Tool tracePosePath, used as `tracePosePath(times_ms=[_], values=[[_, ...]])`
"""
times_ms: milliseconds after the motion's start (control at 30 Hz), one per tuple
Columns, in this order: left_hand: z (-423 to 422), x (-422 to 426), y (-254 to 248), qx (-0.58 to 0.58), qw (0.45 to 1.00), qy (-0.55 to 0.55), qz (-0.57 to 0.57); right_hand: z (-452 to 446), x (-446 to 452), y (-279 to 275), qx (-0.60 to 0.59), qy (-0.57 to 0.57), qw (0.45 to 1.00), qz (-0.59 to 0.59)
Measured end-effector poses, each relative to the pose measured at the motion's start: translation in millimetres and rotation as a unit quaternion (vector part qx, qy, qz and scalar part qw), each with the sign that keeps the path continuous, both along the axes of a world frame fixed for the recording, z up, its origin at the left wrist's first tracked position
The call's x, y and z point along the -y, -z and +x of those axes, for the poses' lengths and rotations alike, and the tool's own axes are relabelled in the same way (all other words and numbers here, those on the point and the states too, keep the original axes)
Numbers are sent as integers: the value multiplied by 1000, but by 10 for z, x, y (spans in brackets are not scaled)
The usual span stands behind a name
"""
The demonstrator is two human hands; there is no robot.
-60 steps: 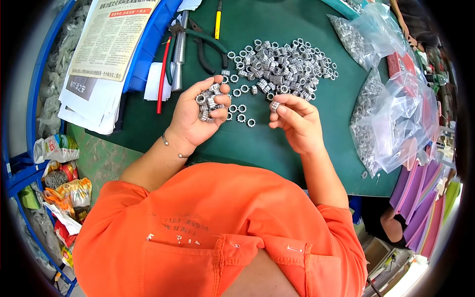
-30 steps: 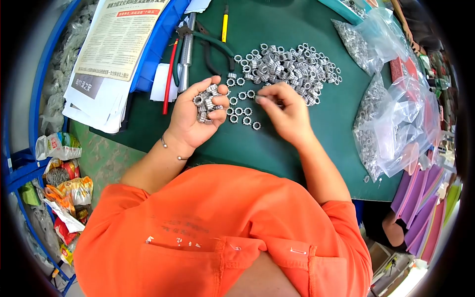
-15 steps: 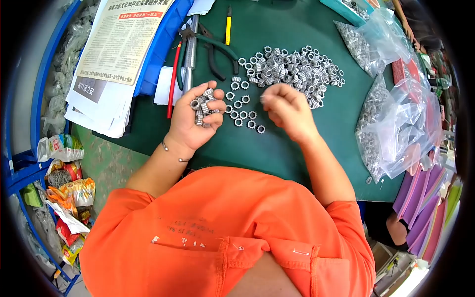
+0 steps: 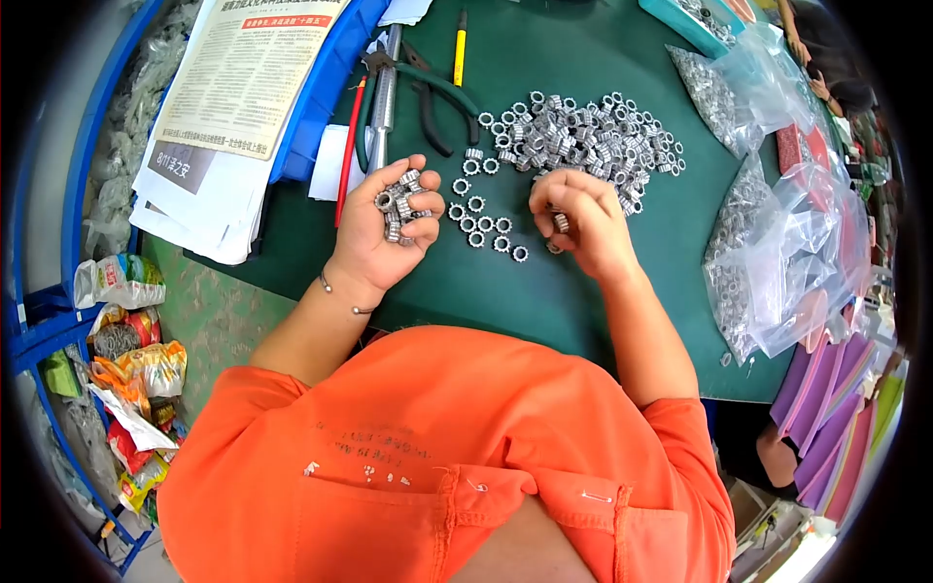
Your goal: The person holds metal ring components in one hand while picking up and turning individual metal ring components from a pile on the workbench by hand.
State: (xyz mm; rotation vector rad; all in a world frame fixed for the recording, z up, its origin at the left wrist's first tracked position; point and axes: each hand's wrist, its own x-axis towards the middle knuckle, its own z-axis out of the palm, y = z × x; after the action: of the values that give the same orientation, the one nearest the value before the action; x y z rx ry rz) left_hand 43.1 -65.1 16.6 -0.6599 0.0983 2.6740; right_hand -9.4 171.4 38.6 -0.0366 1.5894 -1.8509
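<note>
My left hand (image 4: 367,238) is closed around several small grey metal toothed rings (image 4: 397,206), cupped in the palm under curled fingers. To the right, my right hand (image 4: 588,223) has its fingers bent in a pinch, gripping a toothed ring (image 4: 561,222). Another ring (image 4: 554,248) shows just below those fingers; whether it is held or lies on the table I cannot tell. Between the hands, several loose rings (image 4: 485,224) lie flat on the green table (image 4: 466,301). Behind my right hand is a large heap of the same rings (image 4: 583,136).
Pliers (image 4: 428,83), a metal rod (image 4: 383,107), a red pencil (image 4: 349,155) and a yellow marker (image 4: 460,49) lie at the back left. Papers (image 4: 233,87) rest on a blue tray (image 4: 316,92). Plastic bags of rings (image 4: 734,253) line the right side. Another person's hand (image 4: 799,49) shows at the far right.
My right hand has shifted slightly right, and a ring now shows in its fingers. One loose ring has gone from the scattered group. My left hand stays closed on its rings.
</note>
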Motion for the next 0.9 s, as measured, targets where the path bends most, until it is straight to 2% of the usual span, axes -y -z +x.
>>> tracePosePath(times_ms=[33,67,133,167,200,300,367,467,533,600,633,667,733,767,800,833,867,900], values=[[-4,4,22,-1,1000,2,2,63,33,0,-100,-1,992,79],[-16,-13,23,0,1000,4,4,119,72,10,-272,-23,949,159],[-35,-52,4,-8,1000,14,18,209,166,20,-443,-71,858,249],[-45,-76,-3,-3,1000,19,20,285,188,79,-478,-93,813,320],[-43,-98,-16,-3,1000,17,20,350,220,44,-478,-108,789,370],[-37,-133,-31,-8,999,26,23,376,208,61,-479,-89,805,340],[-41,-127,-19,-8,1000,24,16,367,148,87,-416,-34,872,255],[-22,-127,-20,0,1000,28,13,389,55,32,-370,-14,903,218],[-22,-142,-32,0,1000,30,5,418,-8,37,-379,4,904,197],[-27,-172,-55,0,1000,31,5,457,-78,10,-249,27,962,113],[-25,-186,-77,-1,999,33,5,467,-152,-3,-122,47,991,39],[-23,-195,-93,-2,999,33,5,469,-245,-16,7,64,997,-37],[-20,-200,-95,-2,999,35,5,413,-364,74,47,104,961,-251],[-17,-197,-94,-1,999,34,4,404,-404,29,40,129,952,-275],[-17,-194,-89,-2,999,33,4,401,-450,-6,33,157,950,-267],[-17,-193,-78,-3,999,34,2,383,-506,-21,8,152,975,-163],[-15,-200,-70,-4,999,36,0,374,-532,-47,-17,146,988,-56],[-15,-212,-67,-3,999,39,0,420,-460,-45,-114,140,973,143]])
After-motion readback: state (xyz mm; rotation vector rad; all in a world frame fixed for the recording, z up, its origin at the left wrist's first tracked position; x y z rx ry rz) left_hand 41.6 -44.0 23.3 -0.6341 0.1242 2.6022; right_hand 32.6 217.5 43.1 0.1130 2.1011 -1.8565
